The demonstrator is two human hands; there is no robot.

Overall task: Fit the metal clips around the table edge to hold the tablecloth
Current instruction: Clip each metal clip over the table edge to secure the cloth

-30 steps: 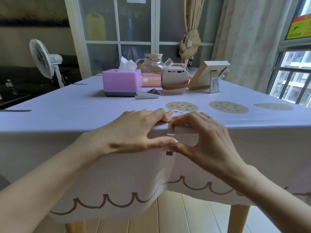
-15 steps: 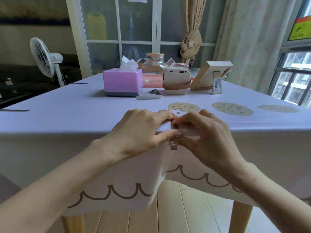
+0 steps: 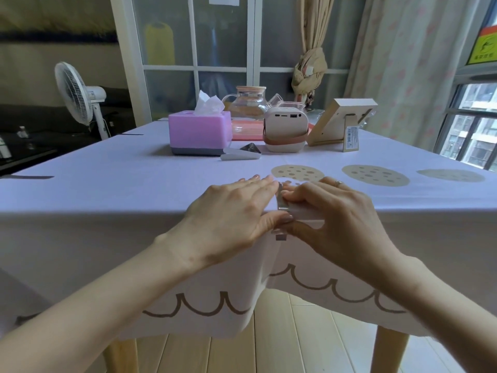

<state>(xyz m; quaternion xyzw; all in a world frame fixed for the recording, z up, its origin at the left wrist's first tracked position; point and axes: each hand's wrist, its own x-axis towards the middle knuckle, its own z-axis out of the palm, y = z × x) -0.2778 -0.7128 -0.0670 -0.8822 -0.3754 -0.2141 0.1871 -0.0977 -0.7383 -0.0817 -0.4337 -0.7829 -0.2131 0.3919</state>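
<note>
A lilac tablecloth (image 3: 113, 184) with a brown scalloped hem covers the table and hangs over its near edge. A metal clip (image 3: 281, 202) sits on that edge, its strip lying on top of the cloth and its lower end (image 3: 281, 237) showing below. My left hand (image 3: 231, 214) rests on the tabletop just left of the clip, fingers stretched forward, thumb against the edge. My right hand (image 3: 338, 219) grips the clip from the right, fingers curled on top and thumb under the edge. Most of the clip is hidden by my fingers.
At the far middle stand a pink tissue box (image 3: 200, 131), a glass teapot (image 3: 250, 105), a beige speaker (image 3: 285, 133) and a wooden picture frame (image 3: 341, 121). More clips (image 3: 240, 156) lie before the box. A fan (image 3: 78, 95) stands at left.
The clip has slid further onto the table edge, so its strip now shows on top of the cloth. My left fingers have straightened forward, and both hands have moved a little inward.
</note>
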